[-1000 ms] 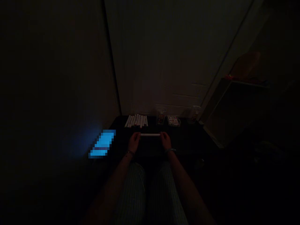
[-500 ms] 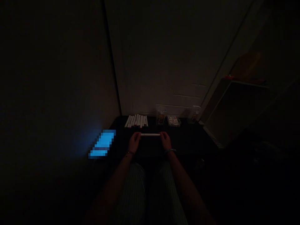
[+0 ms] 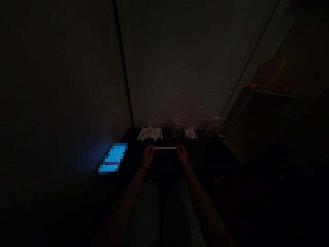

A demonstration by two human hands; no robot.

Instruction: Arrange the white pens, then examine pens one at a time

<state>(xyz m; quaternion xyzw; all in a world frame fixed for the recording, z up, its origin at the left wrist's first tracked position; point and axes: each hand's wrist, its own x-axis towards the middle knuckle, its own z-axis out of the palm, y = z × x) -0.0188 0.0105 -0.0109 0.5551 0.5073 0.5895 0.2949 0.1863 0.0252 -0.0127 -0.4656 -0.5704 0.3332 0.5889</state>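
Observation:
The scene is very dark. Over a dark surface (image 3: 200, 154) I hold a thin white stick (image 3: 165, 148) level, one end in each hand. My left hand (image 3: 147, 156) pinches its left end and my right hand (image 3: 182, 155) pinches its right end. A row of several similar white sticks (image 3: 150, 133) lies just beyond my hands, near the wall.
A glowing blue screen (image 3: 113, 158) lies to the left of my left hand. Small boxes and clear containers (image 3: 190, 132) stand along the wall at the back. A pale shelf unit (image 3: 246, 123) stands to the right. My legs in striped trousers (image 3: 164, 212) are below.

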